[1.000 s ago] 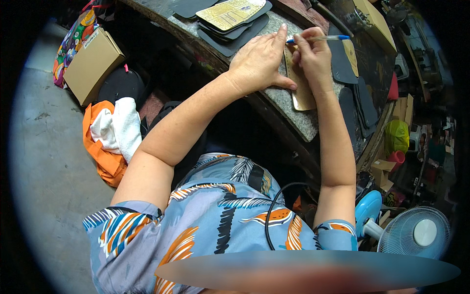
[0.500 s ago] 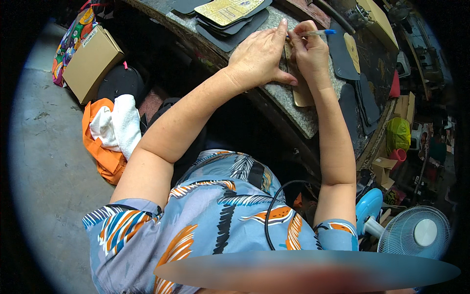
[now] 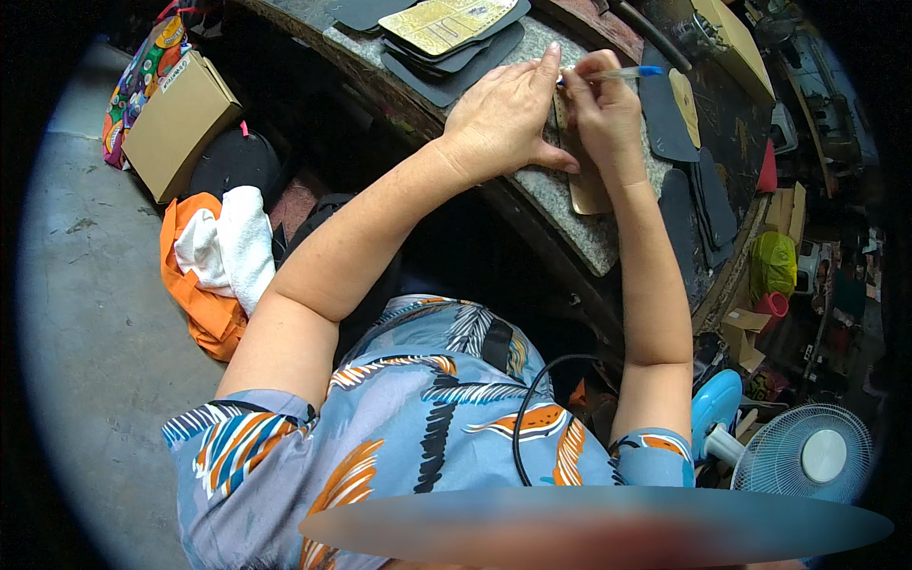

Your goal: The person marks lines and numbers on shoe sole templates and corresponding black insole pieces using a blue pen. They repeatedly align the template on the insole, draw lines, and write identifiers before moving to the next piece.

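My left hand point(image 3: 505, 119) lies flat on a tan, sole-shaped piece point(image 3: 587, 185) that rests on the grey stone worktop point(image 3: 570, 214); its fingers are spread and pressing down. My right hand point(image 3: 606, 104) grips a blue-capped pen point(image 3: 627, 73) with its tip at the tan piece, just beside my left fingertips. Most of the tan piece is hidden under both hands.
A stack of dark cut pieces with a yellow pattern sheet point(image 3: 446, 21) lies at the bench's far left. More dark pieces point(image 3: 698, 190) lie to the right. On the floor stand a cardboard box point(image 3: 176, 123), orange and white cloth point(image 3: 223, 261) and a blue fan point(image 3: 807, 456).
Both hands have shifted slightly up the tan piece, and the pen has moved along with my right hand. My left hand stays pressed on the piece.
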`<action>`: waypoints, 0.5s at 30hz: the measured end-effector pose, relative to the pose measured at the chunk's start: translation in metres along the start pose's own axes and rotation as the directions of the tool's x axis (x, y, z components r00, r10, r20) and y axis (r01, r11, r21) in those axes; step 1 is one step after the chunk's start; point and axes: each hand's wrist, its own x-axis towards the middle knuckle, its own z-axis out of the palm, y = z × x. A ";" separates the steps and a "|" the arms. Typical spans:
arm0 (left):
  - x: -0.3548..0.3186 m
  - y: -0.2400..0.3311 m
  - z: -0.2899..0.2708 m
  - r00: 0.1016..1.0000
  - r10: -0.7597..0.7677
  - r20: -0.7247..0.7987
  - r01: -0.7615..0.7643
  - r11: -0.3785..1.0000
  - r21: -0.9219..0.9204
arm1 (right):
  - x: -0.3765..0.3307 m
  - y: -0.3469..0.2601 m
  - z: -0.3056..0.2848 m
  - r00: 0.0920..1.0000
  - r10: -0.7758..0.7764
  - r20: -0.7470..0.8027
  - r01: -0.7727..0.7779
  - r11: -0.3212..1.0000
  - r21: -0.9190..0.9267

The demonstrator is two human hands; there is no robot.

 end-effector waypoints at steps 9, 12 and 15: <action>-0.001 0.000 0.000 1.000 0.015 -0.013 -0.015 1.000 0.024 | -0.002 0.002 -0.001 0.985 -0.171 0.002 0.170 0.982 -0.087; 0.000 -0.001 0.000 0.999 0.034 -0.020 -0.034 0.999 -0.004 | -0.003 0.005 0.001 0.973 0.231 0.003 -0.214 0.898 0.383; -0.001 -0.001 0.001 1.000 0.026 -0.006 -0.026 1.000 0.008 | -0.004 0.005 0.002 0.987 0.162 -0.010 -0.152 0.942 0.299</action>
